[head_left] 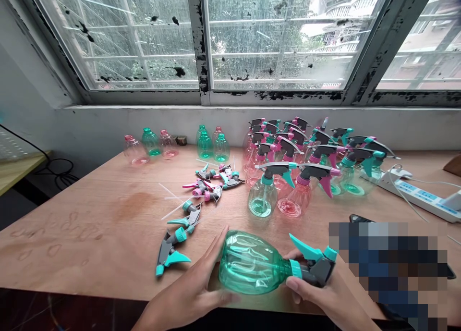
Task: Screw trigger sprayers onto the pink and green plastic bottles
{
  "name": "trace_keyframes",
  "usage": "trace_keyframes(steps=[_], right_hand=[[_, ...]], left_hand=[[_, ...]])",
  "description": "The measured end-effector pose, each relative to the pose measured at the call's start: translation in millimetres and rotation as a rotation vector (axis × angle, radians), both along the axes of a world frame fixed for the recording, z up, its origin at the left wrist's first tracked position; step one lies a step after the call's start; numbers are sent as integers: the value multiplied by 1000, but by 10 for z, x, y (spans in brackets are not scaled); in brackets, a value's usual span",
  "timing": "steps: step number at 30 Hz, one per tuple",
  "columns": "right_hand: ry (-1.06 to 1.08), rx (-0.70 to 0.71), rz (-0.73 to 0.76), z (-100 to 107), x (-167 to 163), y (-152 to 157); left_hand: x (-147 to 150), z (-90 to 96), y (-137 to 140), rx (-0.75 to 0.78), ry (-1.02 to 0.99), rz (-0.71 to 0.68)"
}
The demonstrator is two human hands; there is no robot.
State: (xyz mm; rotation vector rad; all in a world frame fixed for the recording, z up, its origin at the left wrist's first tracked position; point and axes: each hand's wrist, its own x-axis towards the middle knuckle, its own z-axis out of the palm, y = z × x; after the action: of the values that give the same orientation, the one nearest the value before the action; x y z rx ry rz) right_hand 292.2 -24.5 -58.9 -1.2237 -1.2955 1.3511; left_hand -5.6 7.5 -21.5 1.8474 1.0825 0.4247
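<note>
A green transparent spray bottle lies on its side above the front of the table, base to the left. Around its base end is my left hand, fingers along the far side and the blurred thumb at the lower near edge. My right hand grips the grey-and-turquoise trigger spray head at the neck, thumb by the turquoise collar. The spray head sits on the bottle's neck. Left of my left hand lies a loose grey-and-turquoise trigger head, with another similar head behind it.
Several pink and grey trigger heads lie mid-table. Bottles without heads, green and pink, stand at the back. Bottles with heads crowd the right. Beyond are a power strip and a pixelated area.
</note>
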Motion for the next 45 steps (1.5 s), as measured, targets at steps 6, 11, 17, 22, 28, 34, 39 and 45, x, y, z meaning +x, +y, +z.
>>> trace_keyframes(steps=[6,11,17,22,28,34,39,45], right_hand=[[17,9,6,6,-19,8],[37,-21,-49,-29,-31,-7],[29,1,-5,-15,-17,4],[51,23,-23,62,-36,20],[29,63,11,110,-62,27],[72,55,-25,112,-60,-9],[104,26,-25,75,-17,-9],[59,6,-7,6,22,-19]], left_hand=[[-9,-38,5,31,-56,-25],[-16,-43,3,-31,-38,29],[-2,-26,-2,28,-9,11],[10,-11,-11,59,-54,-3],[5,29,14,-27,-119,22],[26,79,-9,-58,-167,14],[36,102,-33,-119,-276,-73],[26,73,-20,-105,-232,-55]])
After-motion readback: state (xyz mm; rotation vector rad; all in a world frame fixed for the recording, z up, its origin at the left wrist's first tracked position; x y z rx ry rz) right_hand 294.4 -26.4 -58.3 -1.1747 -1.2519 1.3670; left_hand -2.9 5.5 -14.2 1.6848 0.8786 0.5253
